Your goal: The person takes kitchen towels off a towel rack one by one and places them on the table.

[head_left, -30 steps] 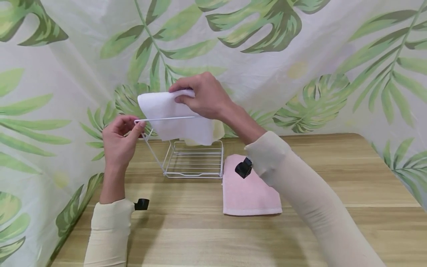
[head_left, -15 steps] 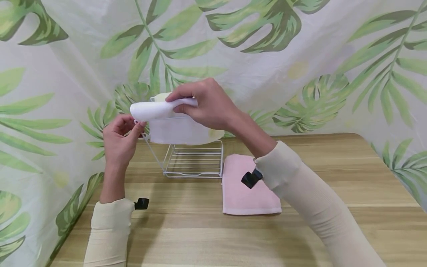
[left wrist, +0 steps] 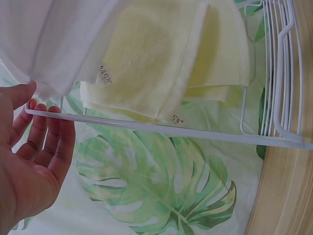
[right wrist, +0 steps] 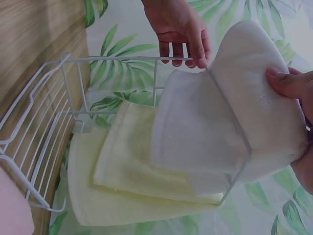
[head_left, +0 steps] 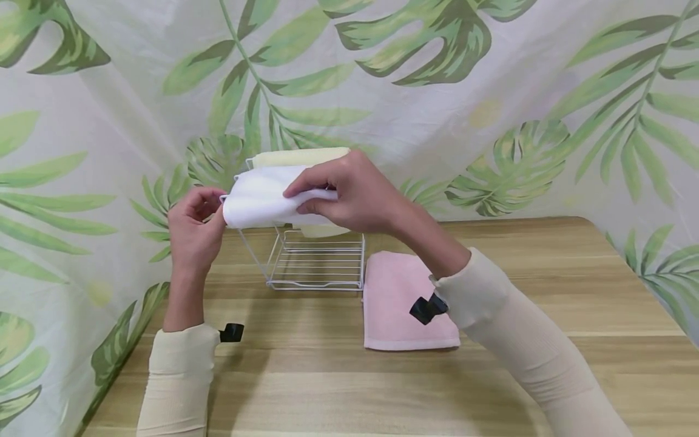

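My left hand pinches the upper front corner of a white wire rack, thumb and fingertips at the bar's end. My right hand holds a white towel between thumb and fingers. In the right wrist view the towel lies across the rack's front top bar, one part hanging inside and the rest bulging outward under my right thumb. Behind it, yellow towels hang over the rack's rear bars, partly hidden by the white one in the head view.
A folded pink towel lies flat on the wooden table, just right of the rack's base. Close behind the table and along its left side hangs a leaf-print cloth.
My right hand has drawn the white towel down and toward me, from above the rack to over its front bar, exposing the yellow towel behind. My left hand has kept its place on the corner.
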Tool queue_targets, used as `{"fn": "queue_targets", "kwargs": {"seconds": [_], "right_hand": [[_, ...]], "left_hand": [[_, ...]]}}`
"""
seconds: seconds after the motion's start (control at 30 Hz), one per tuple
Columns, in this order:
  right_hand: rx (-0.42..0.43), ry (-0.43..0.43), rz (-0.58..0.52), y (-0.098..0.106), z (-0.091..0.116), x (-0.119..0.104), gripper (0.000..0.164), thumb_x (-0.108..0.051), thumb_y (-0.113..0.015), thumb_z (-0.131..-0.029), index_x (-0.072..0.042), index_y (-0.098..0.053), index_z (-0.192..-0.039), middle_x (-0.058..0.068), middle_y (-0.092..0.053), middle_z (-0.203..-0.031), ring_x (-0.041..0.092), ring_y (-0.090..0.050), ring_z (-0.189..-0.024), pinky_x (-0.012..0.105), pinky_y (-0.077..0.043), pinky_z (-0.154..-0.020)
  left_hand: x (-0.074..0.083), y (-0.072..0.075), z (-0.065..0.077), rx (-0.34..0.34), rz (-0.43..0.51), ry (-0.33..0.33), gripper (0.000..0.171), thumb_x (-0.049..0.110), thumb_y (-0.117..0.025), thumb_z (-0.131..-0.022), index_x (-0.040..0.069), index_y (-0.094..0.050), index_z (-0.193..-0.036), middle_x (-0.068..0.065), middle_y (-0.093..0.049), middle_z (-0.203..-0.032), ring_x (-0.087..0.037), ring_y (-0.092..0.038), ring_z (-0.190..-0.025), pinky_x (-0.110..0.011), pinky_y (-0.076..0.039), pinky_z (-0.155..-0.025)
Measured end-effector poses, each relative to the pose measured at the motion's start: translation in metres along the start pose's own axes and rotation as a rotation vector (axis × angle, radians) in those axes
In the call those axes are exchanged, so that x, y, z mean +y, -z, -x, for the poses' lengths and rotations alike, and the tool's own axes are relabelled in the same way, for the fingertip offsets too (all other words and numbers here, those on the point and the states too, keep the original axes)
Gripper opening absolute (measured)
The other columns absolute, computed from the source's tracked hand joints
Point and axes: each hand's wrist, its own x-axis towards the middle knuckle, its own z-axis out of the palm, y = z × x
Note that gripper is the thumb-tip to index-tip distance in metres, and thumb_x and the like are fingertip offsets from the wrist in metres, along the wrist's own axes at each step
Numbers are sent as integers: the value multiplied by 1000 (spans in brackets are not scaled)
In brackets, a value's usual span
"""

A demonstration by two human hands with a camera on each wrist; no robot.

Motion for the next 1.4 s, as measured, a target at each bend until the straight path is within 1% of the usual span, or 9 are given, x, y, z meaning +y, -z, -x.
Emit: {"fn": "queue_targets", "kwargs": {"seconds": [0.1,0.27,0.33,0.43,0.6,0.73,0.9,1.1,1.4], "right_hand": [[0,19,5,0,8,0,16,-9,-87,-90,-11,-85,-106,1,-84,-106,12,-76,-89,27,-60,-81],[13,47,-23,0,24,-1,17,-7,-87,-89,-10,-85,-106,3,-84,-106,12,-75,-88,27,-60,-78],[24,55,-40,0,30,-2,18,-6,-87,-89,-9,-84,-106,3,-84,-105,12,-75,-89,27,-59,-77],[42,62,-65,1,36,-1,18,-3,-87,-88,-8,-84,-105,4,-84,-104,12,-76,-89,27,-58,-76],[44,63,-96,2,43,2,19,0,-86,-87,-7,-84,-104,5,-84,-102,11,-73,-84,25,-57,-74],[32,45,-112,2,50,7,19,1,-86,-87,-6,-84,-104,5,-84,-102,11,-74,-83,24,-58,-75],[30,9,-135,8,59,11,20,3,-86,-86,-5,-83,-104,7,-84,-104,15,-78,-93,27,-62,-82],[51,-28,-136,19,67,10,20,5,-84,-87,-5,-84,-104,6,-84,-103,16,-78,-95,25,-62,-84],[59,-78,-63,27,82,13,21,4,-86,-85,-7,-85,-103,2,-84,-99,13,-78,-87,20,-61,-77]], "left_hand": [[0,0,0,1,-7,2,10,1,-74,-95,-4,-75,-104,8,-68,-83,-9,-65,-72,-13,-56,-61],[-1,0,1,-17,41,14,7,0,-72,-96,2,-76,-101,4,-71,-84,-9,-68,-68,-16,-61,-63],[-1,0,1,-22,58,14,8,-1,-71,-96,2,-76,-101,3,-72,-86,-9,-68,-68,-16,-62,-62],[-2,0,1,-21,68,8,7,-1,-72,-96,-1,-75,-102,3,-72,-86,-9,-68,-69,-16,-62,-62],[-2,0,1,-9,46,-9,10,-2,-74,-96,-8,-73,-103,5,-72,-85,-8,-68,-70,-15,-61,-63],[-3,0,1,-3,11,-19,16,1,-76,-96,-11,-72,-105,8,-73,-83,-8,-67,-70,-15,-61,-63],[-3,-1,0,-1,-28,-31,23,6,-79,-97,-12,-71,-107,12,-72,-81,-7,-68,-69,-15,-60,-63],[-1,-2,-1,-1,26,-29,21,3,-80,-95,-12,-71,-105,8,-73,-78,-9,-68,-65,-15,-59,-61],[-4,-1,-1,0,30,-23,21,4,-81,-95,-11,-71,-106,7,-73,-79,-11,-68,-65,-15,-60,-61]]}}
